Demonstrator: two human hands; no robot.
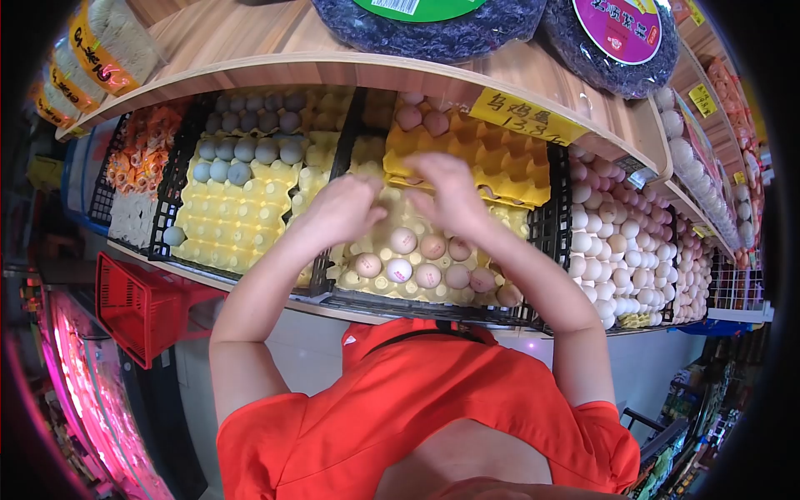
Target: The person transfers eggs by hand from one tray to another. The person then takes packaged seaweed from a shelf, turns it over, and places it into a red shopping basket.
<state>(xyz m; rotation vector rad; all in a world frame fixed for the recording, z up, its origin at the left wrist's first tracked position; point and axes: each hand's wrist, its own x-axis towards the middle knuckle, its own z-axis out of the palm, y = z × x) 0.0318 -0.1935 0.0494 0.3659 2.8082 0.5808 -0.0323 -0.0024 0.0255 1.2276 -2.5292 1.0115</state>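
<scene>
My left hand (346, 207) is over the left side of a pale yellow egg tray (367, 293), its fingers loosely curled and the thumb apart. No egg shows in it, though its underside is hidden. My right hand (450, 193) is close by on the right, beside a darker yellow egg tray (508, 162); its fingers and thumb are apart with nothing visible between them. Nearer my body, the pale tray carries several stamped eggs, among them a white egg (399, 270) and a brownish egg (432, 246). Two pinkish eggs (436, 123) sit at the back of the darker tray.
Blue-green eggs (244, 150) stand on trays in the left compartment, behind a black crate wall (337, 167). Loose pale eggs (612, 242) are piled on the right. Above hangs a wooden shelf (250, 75) with a yellow price sign (525, 117). A red basket (142, 308) is at lower left.
</scene>
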